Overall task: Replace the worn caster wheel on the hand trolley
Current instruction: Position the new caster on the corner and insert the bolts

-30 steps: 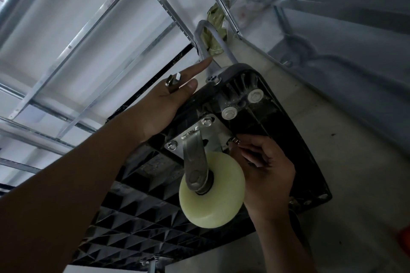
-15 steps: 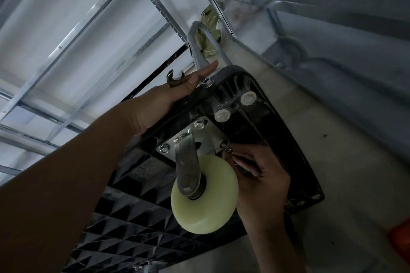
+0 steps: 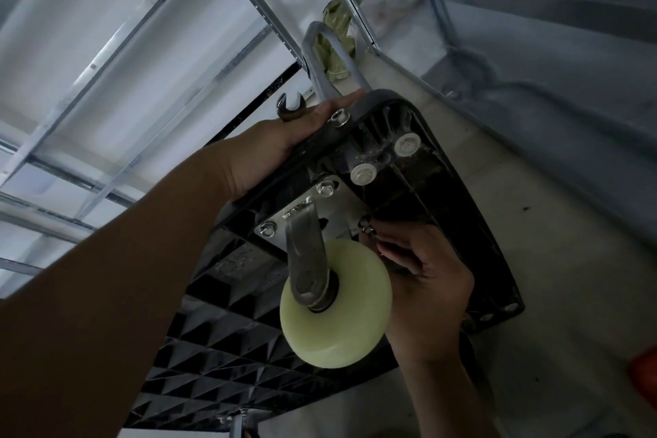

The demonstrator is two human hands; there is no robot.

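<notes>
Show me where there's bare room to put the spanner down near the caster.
Bare floor right of the trolley deck, short of the orange thing. Crowded at the mounting plate: right hand at its corner bolt, wheel alongside, left hand pinning the spanner to the deck edge.

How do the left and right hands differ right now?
The left hand grips the trolley deck edge and holds a wrench; the right hand pinches a fastener at the caster plate corner. Left sits above the wheel, right beside it. Both touch the trolley.
</notes>
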